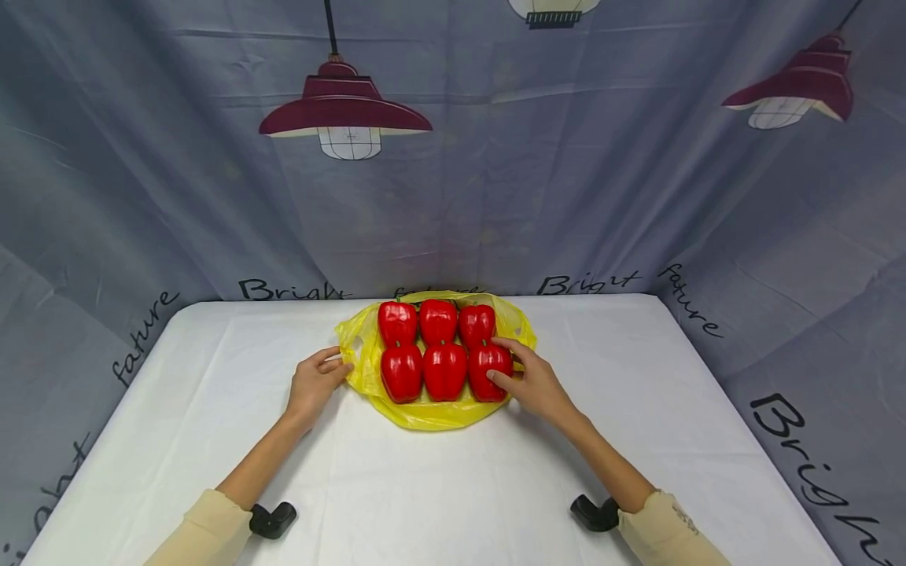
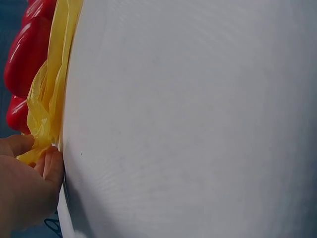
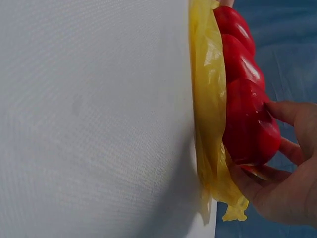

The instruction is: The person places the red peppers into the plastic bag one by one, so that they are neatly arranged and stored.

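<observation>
Several red bell peppers (image 1: 444,371) lie in two rows of three on a yellow plastic bag (image 1: 432,417), spread flat on the table. My left hand (image 1: 316,387) is at the bag's left side; in the left wrist view its thumb and fingers pinch the yellow plastic (image 2: 45,121). At the near right corner, my right hand (image 1: 534,381) holds the front right bell pepper (image 1: 488,368). The right wrist view has the thumb on top of that pepper (image 3: 247,121) and the other fingers around its side, over the bag's edge (image 3: 210,94).
A white-covered table (image 1: 425,495) lies under everything. Behind and beside it hangs a grey-blue curtain (image 1: 453,196) printed with lamps and lettering. Black wrist mounts (image 1: 272,520) sit at both sleeve cuffs, low over the table.
</observation>
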Motion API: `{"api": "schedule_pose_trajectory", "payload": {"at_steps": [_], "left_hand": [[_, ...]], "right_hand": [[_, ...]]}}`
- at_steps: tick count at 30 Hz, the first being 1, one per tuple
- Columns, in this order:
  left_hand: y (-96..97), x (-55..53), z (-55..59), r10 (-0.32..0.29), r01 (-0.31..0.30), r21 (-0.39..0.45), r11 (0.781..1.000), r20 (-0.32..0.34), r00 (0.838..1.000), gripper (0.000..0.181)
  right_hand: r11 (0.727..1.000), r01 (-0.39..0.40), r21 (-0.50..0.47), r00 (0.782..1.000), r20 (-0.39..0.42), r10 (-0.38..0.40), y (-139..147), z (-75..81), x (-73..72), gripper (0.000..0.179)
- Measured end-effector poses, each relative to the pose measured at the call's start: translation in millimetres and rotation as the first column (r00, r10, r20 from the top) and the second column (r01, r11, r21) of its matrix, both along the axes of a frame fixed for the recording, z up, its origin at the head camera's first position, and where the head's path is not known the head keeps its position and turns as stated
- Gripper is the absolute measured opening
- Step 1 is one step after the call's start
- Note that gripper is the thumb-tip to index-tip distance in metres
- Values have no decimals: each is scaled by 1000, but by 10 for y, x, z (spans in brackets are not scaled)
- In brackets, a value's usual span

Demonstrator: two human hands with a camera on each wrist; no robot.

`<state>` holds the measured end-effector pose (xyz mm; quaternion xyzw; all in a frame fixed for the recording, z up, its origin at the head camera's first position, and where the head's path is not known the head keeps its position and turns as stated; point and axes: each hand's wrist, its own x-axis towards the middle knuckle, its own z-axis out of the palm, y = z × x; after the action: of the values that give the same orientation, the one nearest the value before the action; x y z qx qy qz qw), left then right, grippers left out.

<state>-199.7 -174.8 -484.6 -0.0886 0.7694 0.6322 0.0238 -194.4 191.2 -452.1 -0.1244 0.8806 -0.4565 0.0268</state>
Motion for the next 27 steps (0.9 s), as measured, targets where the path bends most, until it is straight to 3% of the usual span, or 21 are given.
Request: {"api": "schedule_pose_trajectory", "payload": {"at_steps": [5,14,22,27], "left_hand": [[10,-19,8,0,0,-7,1000,6,1000,52],[-22,-36,35,-8,11,-41,999,57,998,59],[-71,-44,63,-26,20,68,997,77,997,59],[-121,-31,121,-36,35,9,999,60,998,59]], "right_hand": [[1000,-7,-1,1000,-6,7,19,11,-3,57],[1000,14,18,995,-98,-12,89,94,8,46],[997,25,78,979,-202,-9,223,175,-24,38],[991,37,125,974,-225,-8,316,247,-27,36]]}}
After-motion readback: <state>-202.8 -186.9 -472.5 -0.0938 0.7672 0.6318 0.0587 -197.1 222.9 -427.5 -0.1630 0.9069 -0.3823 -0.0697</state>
